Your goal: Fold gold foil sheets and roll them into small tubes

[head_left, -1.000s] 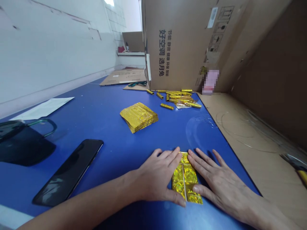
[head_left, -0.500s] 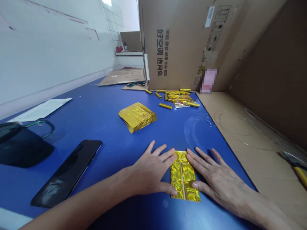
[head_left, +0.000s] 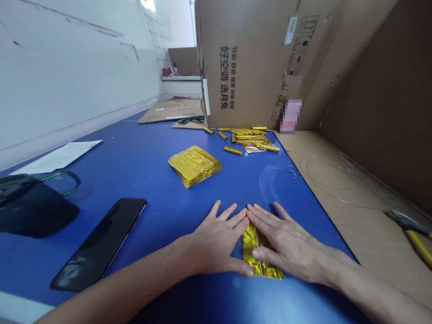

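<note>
Rectangle of shiny gold foil paper [head_left: 249, 252] lies flat, near right, on smooth blue tabletop [head_left: 148, 157]. Left bare hand [head_left: 216, 245], spread, touches its left edge; right bare hand [head_left: 286, 238] overlies its right half; neither grasps. Risk: uneven sideways pressure may skew it.

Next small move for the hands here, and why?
Probably press the right hand down the folded shiny gold foil sheet to flatten it: the foil looks crinkled, a thin pale line runs down its middle, the right hand already lies across its right half, and the left hand is at its left edge, well placed to steady it.
</note>
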Tool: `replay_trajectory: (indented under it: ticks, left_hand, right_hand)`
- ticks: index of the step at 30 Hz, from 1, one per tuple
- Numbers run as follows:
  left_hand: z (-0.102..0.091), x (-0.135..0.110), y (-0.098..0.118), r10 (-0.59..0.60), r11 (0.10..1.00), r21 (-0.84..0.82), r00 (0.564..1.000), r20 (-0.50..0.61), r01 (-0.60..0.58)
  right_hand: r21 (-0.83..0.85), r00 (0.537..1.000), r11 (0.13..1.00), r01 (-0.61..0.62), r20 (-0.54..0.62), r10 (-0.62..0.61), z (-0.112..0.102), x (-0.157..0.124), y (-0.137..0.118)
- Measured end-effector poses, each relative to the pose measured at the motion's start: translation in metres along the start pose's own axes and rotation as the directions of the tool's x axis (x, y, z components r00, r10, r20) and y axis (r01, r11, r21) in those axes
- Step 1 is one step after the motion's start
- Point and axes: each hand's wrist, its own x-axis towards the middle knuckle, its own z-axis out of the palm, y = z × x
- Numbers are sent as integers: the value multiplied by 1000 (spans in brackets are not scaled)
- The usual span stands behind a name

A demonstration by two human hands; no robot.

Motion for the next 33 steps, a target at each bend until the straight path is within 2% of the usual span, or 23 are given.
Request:
replay_trajectory:
  ticks: [9, 12, 18, 24, 28, 30, 33]
  left_hand:
    - [1, 0, 0, -8, 1000, 10, 1000, -17, 9]
    - [1, 3, -6, -30, 999, 21, 999, -26, 30]
    - [2, 13, -28, -148, 986, 64, 986, -78, 154]
    - [2, 14, -32, -172, 983, 51, 983, -57, 175]
    - [2, 14, -31, -166, 985, 38, 985, -42, 168]
    - [2, 14, -30, -165, 985, 37, 985, -48, 166]
    - [3, 14, -30, -159, 986, 38, 985, -62, 162]
  right_hand:
    - [-98, 999, 994, -36, -36, 33, 12, -31, 25]
    - [-118, 998, 992, -50, -36, 46, 8, -22, 27]
    - [-163, 997, 985, -54, -58, 45, 5, 17, 40]
    - [-169, 997, 984, -60, -66, 50, 1, 13, 54]
    - [-165, 992, 980, -111, -74, 100, -12, 17, 42]
    - [-134, 995, 988, -70, -83, 59, -13, 27, 30]
    - [-89, 999, 996, 21, -28, -23, -6, 38, 18]
